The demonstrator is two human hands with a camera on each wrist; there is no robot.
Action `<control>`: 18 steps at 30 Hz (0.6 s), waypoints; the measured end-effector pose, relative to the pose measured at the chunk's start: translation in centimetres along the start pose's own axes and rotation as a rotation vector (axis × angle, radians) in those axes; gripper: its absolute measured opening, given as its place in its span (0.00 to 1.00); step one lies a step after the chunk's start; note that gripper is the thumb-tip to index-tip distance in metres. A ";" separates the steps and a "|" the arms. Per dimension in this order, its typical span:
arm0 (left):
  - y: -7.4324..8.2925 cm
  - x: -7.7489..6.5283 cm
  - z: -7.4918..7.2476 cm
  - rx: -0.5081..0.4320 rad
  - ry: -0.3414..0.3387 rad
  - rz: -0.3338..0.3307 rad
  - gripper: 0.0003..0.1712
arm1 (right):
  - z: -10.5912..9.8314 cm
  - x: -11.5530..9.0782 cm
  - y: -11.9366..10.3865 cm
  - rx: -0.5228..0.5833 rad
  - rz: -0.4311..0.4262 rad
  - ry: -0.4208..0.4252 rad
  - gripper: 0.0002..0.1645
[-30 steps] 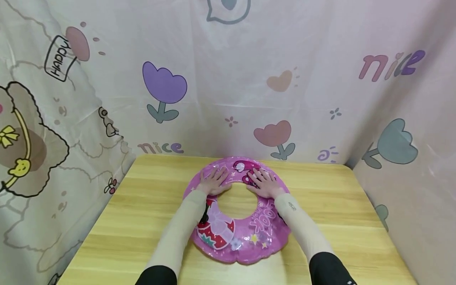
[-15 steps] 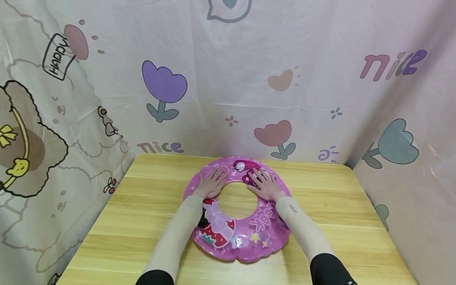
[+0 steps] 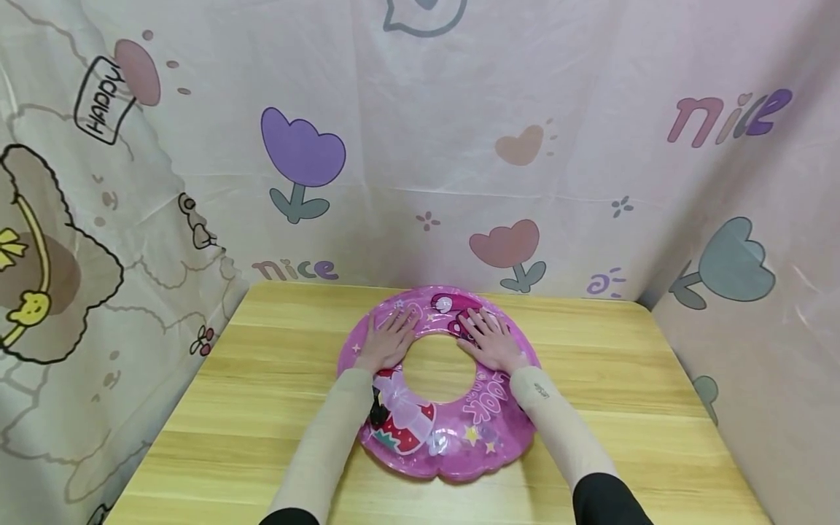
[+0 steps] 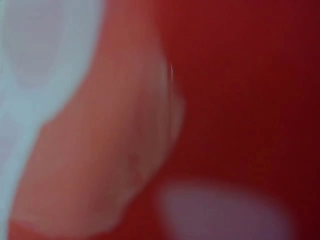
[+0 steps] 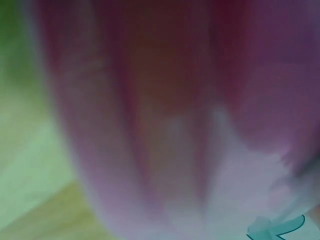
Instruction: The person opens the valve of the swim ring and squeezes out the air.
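Observation:
A pink inflatable swim ring [image 3: 453, 452] with printed strawberries, stars and lettering lies flat on the wooden table [image 3: 262, 408]. My left hand [image 3: 389, 341] rests palm down on the upper left of the ring, fingers straight and pointing away. On its upper right lies my right hand [image 3: 492, 341], fingers spread and straight. Both forearms cross over the ring's sides. The left wrist view is filled with the ring's blurred red print [image 4: 240, 100]. Close up in the right wrist view, the pink ring surface [image 5: 110, 150] is blurred, and no fingers can be made out there.
A printed cloth backdrop [image 3: 420, 146] with tulips, hearts and words hangs behind the table and on both sides. The table's back edge meets it just beyond the ring. Bare wood shows left and right of the ring.
My left hand has turned slightly, its thumb now closer to the other fingers. The right hand keeps its place on the ring. The whole view has shifted a little.

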State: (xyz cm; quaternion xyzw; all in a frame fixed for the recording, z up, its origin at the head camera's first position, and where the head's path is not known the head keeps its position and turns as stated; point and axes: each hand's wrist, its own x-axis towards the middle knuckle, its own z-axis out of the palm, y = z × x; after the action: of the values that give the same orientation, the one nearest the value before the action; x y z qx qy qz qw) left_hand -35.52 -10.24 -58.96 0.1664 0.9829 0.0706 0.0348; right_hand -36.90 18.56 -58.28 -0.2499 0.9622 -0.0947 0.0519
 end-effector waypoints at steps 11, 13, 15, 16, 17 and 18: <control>1.1 -0.6 -1.8 -0.067 -0.101 -0.046 0.37 | -2.6 -0.9 -0.6 0.089 -0.011 -0.087 0.44; 1.6 -1.4 -2.6 -0.078 -0.130 -0.050 0.38 | -2.9 -1.6 -0.7 0.093 -0.007 -0.106 0.45; 2.1 -2.4 -3.5 -0.090 -0.162 -0.046 0.40 | -3.0 -2.4 -0.8 0.083 -0.002 -0.123 0.46; 2.3 -3.1 -3.8 -0.100 -0.175 -0.043 0.41 | -3.0 -2.8 -0.8 0.076 0.001 -0.132 0.46; 2.4 -3.7 -4.0 -0.101 -0.189 -0.041 0.42 | -3.1 -3.2 -0.9 0.071 0.001 -0.141 0.46; 2.6 -4.3 -4.1 -0.107 -0.200 -0.040 0.44 | -3.2 -3.7 -1.0 0.070 0.000 -0.148 0.47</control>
State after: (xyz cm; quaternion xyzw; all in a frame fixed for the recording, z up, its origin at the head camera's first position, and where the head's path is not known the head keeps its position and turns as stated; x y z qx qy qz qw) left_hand -30.98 -9.78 -54.32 0.1511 0.9725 0.1052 0.1429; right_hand -33.72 20.02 -54.77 -0.2543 0.9518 -0.1097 0.1316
